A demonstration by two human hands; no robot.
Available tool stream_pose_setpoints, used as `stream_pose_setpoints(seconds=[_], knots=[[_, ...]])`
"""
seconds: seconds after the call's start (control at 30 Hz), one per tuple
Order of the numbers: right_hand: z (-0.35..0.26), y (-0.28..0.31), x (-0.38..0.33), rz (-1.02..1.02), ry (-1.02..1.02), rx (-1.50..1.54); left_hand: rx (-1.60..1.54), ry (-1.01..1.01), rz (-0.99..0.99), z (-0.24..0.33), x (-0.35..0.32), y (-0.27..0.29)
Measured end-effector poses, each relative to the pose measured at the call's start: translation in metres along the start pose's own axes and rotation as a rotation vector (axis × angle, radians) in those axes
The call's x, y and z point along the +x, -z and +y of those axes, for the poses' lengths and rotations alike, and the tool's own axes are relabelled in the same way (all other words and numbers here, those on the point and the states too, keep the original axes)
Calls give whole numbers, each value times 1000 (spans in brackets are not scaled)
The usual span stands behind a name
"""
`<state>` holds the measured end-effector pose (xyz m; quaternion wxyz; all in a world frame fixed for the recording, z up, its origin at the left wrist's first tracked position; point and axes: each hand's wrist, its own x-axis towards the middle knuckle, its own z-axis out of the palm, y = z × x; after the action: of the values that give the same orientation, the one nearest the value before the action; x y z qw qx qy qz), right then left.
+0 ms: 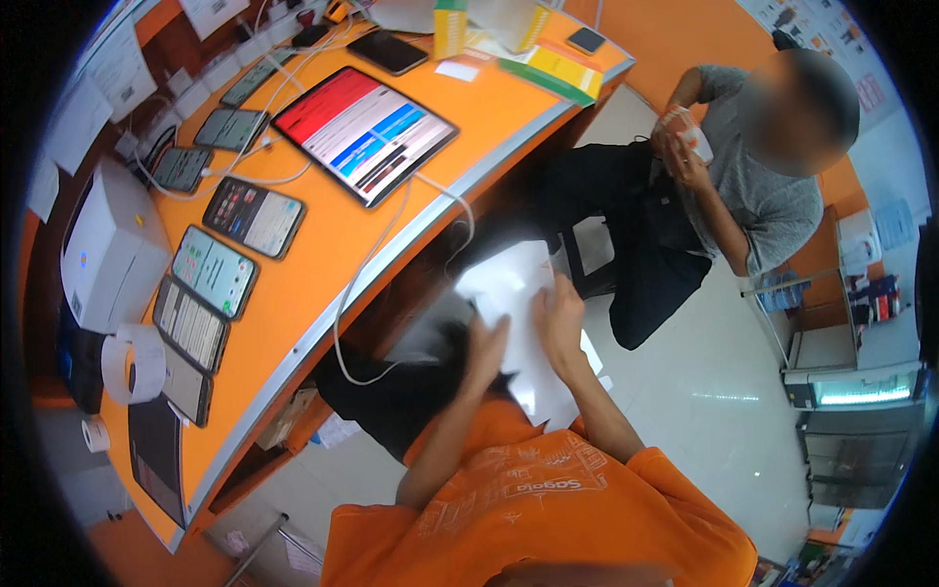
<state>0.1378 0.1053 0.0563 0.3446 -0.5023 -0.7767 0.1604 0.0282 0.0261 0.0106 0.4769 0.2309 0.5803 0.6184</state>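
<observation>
In front of the orange shirt (pixel 548 499), the right hand (pixel 559 328) pinches a white sheet (pixel 518 284), the left hand (pixel 485 352) (too blurred to tell its grip) opposite, seemingly mid-handling that next calls for steady support.

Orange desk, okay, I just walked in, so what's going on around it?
Someone in an orange shirt is handling white paper: the right hand grips it, while the left hand is blurred at its edge. A tablet and several phones lie on the desk. Nearby, another person holds an orange-and-white object.
</observation>
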Motion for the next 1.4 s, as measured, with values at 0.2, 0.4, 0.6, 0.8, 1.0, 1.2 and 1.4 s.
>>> stream_pose_setpoints(seconds=[0.2, 0.4, 0.6, 0.8, 1.0, 1.2, 1.4], knots=[[-6, 0, 0, -3, 39, -103, -10, 24, 0, 6, -11, -9], [-3, -8, -5, 42, 113, -155, -53, 30, 29, 8, -18, -12], [25, 13, 15, -217, -137, 17, -301, 160, 1, -9, -15, -3], [52, 29, 47, -626, -597, 433, -435, 273, -12, -26, -8, 9], [39, 32, 48, -668, -538, 429, -415, 285, 7, -23, -8, 8], [47, 33, 47, -730, -516, 595, -367, 264, -38, -44, 4, 15], [40, 10, 32, -476, -176, 156, -250, 172, -12, -76, 11, 18]])
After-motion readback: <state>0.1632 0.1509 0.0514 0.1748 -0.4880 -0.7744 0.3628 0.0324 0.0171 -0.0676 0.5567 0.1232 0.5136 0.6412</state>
